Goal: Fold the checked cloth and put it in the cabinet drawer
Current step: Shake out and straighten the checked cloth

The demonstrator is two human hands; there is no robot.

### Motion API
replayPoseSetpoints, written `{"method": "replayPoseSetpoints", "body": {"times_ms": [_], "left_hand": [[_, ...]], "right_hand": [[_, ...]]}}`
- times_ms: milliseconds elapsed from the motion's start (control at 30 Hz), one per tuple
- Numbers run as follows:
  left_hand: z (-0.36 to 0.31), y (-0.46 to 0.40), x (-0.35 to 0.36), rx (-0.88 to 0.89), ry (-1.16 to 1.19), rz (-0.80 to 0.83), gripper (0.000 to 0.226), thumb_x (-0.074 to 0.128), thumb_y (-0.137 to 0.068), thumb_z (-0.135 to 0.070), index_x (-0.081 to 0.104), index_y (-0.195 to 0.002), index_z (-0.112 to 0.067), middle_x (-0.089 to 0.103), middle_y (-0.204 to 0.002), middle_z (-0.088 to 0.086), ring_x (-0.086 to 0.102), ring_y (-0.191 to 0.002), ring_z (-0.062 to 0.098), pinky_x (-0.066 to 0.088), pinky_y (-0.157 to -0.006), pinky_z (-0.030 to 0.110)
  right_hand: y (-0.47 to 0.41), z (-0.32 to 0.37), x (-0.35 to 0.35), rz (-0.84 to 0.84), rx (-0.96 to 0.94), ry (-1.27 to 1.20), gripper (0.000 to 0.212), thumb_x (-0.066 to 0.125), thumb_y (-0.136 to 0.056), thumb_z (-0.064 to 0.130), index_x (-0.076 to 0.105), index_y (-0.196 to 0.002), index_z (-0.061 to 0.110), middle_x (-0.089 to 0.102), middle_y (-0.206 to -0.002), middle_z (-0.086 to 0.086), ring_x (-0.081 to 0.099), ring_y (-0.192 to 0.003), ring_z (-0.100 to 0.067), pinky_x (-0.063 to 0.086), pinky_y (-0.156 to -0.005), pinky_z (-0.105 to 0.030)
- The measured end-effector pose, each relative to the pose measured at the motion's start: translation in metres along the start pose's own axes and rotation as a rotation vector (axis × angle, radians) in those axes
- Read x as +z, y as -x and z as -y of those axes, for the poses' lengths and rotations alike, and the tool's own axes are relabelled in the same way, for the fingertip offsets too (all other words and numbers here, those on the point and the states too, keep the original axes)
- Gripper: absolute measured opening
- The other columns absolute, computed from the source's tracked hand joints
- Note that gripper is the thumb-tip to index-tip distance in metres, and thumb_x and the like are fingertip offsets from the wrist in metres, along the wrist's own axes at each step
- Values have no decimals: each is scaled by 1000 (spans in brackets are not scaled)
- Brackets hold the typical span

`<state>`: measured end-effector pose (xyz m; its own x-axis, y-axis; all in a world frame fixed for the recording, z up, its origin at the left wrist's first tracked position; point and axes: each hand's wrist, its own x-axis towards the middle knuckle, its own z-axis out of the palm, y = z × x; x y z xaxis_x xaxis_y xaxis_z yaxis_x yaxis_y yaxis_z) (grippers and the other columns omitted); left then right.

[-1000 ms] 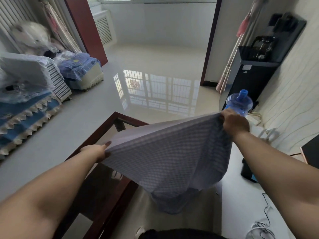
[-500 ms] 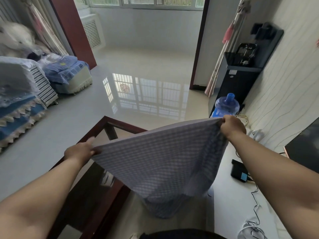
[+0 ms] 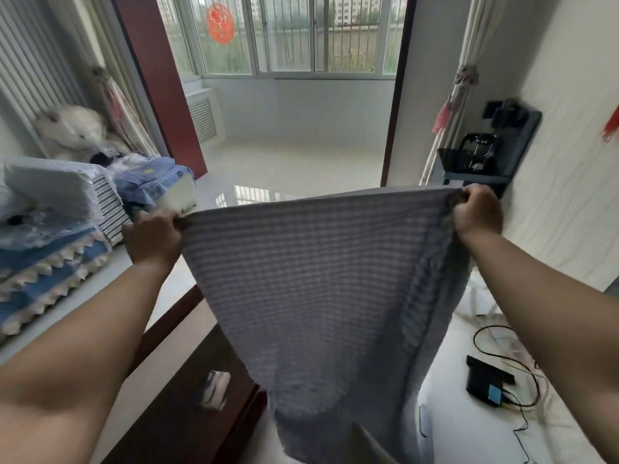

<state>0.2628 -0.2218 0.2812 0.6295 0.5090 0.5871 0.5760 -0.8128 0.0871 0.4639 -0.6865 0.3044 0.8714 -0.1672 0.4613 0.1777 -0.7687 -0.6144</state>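
A white counter (image 3: 469, 426) carries a small black box (image 3: 485, 385) and tangled cables (image 3: 502, 333).

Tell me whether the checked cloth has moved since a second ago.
Yes. The checked cloth has gone up: its top edge, earlier level with the dark table's far corner, now stands well above it, near the doorway.

Both hands have risen and moved further apart: the left hand (image 3: 152, 236) and the right hand (image 3: 477, 212) now hold the top edge of the checked cloth (image 3: 318, 296) stretched nearly level and taut, where it previously sloped down toward the left and sagged in the middle. The cloth now hangs as a long vertical panel rather than a slack pouch. The camera has tilted upward, bringing the window (image 3: 291, 35) into view.
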Motion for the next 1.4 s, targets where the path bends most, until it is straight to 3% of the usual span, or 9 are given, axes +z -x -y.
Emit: {"method": "replayPoseSetpoints", "body": {"times_ms": [200,400,567,667,733,867,1000,1167,1400], "left_hand": [[-24,-40,-55,43,82,-269,41,40,-85,-35,64,-91,-2,65,-93,28,56,-95,46,42,-79,51],[-18,-58,-66,16,-26,-28,54,33,-75,-43,68,-100,-10,64,-105,25,50,-112,42,38,-91,48],[-25,-53,-66,65,-15,-335,43,43,-88,-37,67,-80,-3,65,-76,27,61,-76,44,44,-68,43],[-18,-33,-33,43,-119,248,38,43,-87,-38,69,-95,-11,68,-96,20,64,-93,36,47,-85,40],[-9,-21,-21,14,-206,368,41,42,-89,-44,69,-100,-14,68,-103,16,63,-99,33,44,-90,40],[-20,-31,-40,84,-65,-36,51,49,-86,-50,73,-84,-5,67,-75,28,64,-74,43,46,-72,44],[-48,-63,-75,-116,249,-446,37,40,-92,-34,62,-96,-5,63,-93,26,57,-90,44,39,-71,47],[-25,-61,-22,51,-9,369,47,37,-86,-56,60,-107,-21,65,-112,16,61,-104,35,47,-91,44],[-30,-54,-21,-40,40,195,28,58,-86,-38,69,-90,-12,68,-97,22,62,-95,39,47,-81,39]], "right_hand": [[-11,18,-23,-2,85,-46,28,45,-91,9,52,-114,-4,51,-125,-29,54,-111,-43,42,-90,-42],[5,22,-18,66,11,12,26,44,-92,10,48,-115,-2,51,-122,-25,56,-105,-41,34,-75,-35],[-3,14,-25,-85,149,-164,24,40,-95,17,49,-111,2,53,-119,-25,56,-104,-40,34,-75,-35],[-6,10,-16,107,52,-6,24,48,-88,9,53,-110,-1,57,-115,-28,58,-102,-41,43,-80,-39],[5,2,-1,177,67,34,24,47,-85,4,55,-107,-2,58,-114,-28,59,-100,-42,43,-79,-37],[7,2,-3,-15,178,-145,22,45,-88,4,53,-108,0,55,-118,-26,56,-106,-40,41,-83,-38],[-22,44,-40,-347,168,-406,26,44,-95,16,53,-110,-2,57,-119,-23,54,-107,-33,34,-84,-33],[-41,33,-28,-26,-3,-93,26,45,-88,4,58,-111,0,61,-113,-29,59,-104,-42,46,-85,-39],[-14,-1,-3,29,124,-78,13,49,-88,3,58,-97,2,61,-109,-25,59,-97,-39,38,-75,-31]]}}
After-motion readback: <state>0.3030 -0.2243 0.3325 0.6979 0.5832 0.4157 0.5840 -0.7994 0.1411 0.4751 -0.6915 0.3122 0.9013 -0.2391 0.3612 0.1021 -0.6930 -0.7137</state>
